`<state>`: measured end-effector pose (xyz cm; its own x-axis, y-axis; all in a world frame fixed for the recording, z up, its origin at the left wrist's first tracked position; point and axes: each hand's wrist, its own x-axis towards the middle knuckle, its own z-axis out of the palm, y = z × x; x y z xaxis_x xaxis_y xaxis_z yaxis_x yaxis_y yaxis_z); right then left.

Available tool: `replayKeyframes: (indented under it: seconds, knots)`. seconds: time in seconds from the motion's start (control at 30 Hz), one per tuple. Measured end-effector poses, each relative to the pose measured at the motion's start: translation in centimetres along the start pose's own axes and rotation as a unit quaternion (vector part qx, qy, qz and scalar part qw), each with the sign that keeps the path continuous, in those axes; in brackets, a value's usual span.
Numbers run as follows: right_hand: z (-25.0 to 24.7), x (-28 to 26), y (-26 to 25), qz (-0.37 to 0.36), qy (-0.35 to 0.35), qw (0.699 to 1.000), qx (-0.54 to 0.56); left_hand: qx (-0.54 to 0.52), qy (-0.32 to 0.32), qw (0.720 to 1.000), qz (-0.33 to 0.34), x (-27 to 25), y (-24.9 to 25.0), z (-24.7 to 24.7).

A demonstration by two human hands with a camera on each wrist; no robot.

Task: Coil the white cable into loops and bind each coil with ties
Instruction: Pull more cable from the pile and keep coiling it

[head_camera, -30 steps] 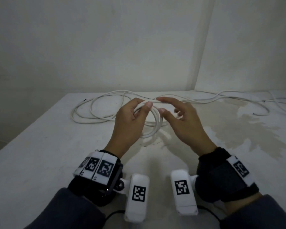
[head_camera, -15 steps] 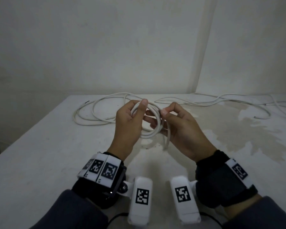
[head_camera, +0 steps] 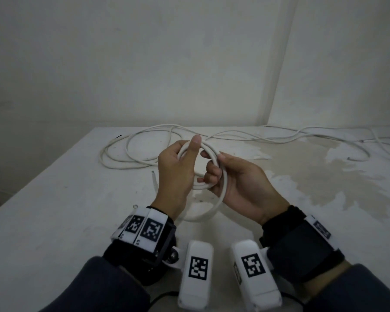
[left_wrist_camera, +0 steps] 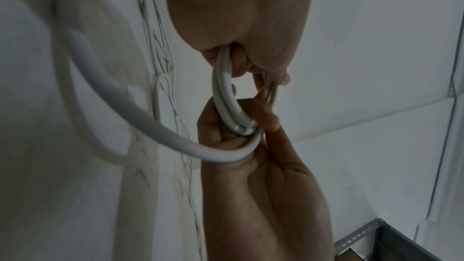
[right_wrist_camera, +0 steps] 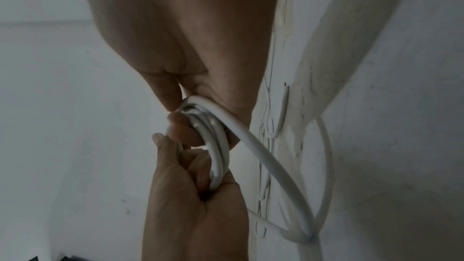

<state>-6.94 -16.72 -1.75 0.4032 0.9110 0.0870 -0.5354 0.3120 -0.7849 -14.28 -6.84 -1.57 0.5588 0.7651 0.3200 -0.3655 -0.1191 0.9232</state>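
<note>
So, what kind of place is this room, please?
Probably a bare workroom or storage corner: plain white walls, a stained white table bearing only loose white cable, and a perforated metal shelf frame.

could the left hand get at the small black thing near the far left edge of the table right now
Probably not yet: the left hand grips the coil with the right hand. The table toward the black thing looks unobstructed.
</note>
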Motion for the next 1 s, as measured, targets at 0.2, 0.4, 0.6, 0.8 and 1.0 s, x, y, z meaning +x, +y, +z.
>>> replayKeyframes:
  seconds: [0.2, 0.4, 0.6, 0.8, 1.0]
  knots:
    - [0.0, 0.1, -0.1, 0.011, 0.039, 0.999, -0.029, 0.037, 0.005, 0.999, 0.013, -0.3, -0.3, 0.5]
    - [-0.2, 0.3, 0.2, 0.017, 0.044, 0.998, -0.05, 0.019, 0.009, 0.999, -0.024, -0.5, -0.5, 0.8]
    - [-0.2, 0.3, 0.5, 0.033, -0.005, 0.999, 0.03, -0.006, 0.015, 0.998, -0.059, -0.4, -0.7, 0.7]
    - [-0.7, 0.4, 0.4, 0.011, 0.007, 1.0, 0.014, -0.017, -0.003, 0.996, -0.088, -0.6, -0.4, 1.0]
    - [-2.6, 0.9, -1.4, -0.1, 0.117, 0.983, 0.099, 0.009, -0.041, 0.997, -0.064, 0.4, -0.4, 0.3]
